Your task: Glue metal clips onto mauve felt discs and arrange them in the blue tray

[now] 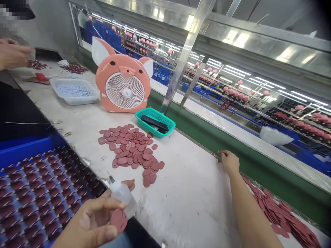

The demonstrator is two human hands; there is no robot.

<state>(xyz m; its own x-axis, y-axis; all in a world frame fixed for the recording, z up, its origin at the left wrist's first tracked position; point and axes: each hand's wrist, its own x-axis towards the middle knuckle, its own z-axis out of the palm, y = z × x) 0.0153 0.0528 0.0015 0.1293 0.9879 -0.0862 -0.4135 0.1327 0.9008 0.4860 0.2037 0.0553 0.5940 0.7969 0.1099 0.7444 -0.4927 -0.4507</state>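
Note:
My left hand [90,220] is closed at the lower middle. Between its thumb and forefinger it pinches a dark red oval piece [119,220] with small holes. The same hand also holds a translucent needle-tip squeeze bottle [123,196], tilted, with its fingers behind it. My right hand [230,162] reaches to the far edge of the white table [191,193], its fingertips pressed together; a tiny reddish bit shows there, too small to name. A loose pile of similar red oval pieces [131,148] lies on the table beyond my left hand.
A pig-shaped fan [126,62] stands behind a green basket [172,131] holding dark items. More flat red pieces [279,210] lie under my right forearm. A blue crate [31,146] of rowed parts is at left. A white tray [82,100] and a co-worker's hands [15,53] are farther off.

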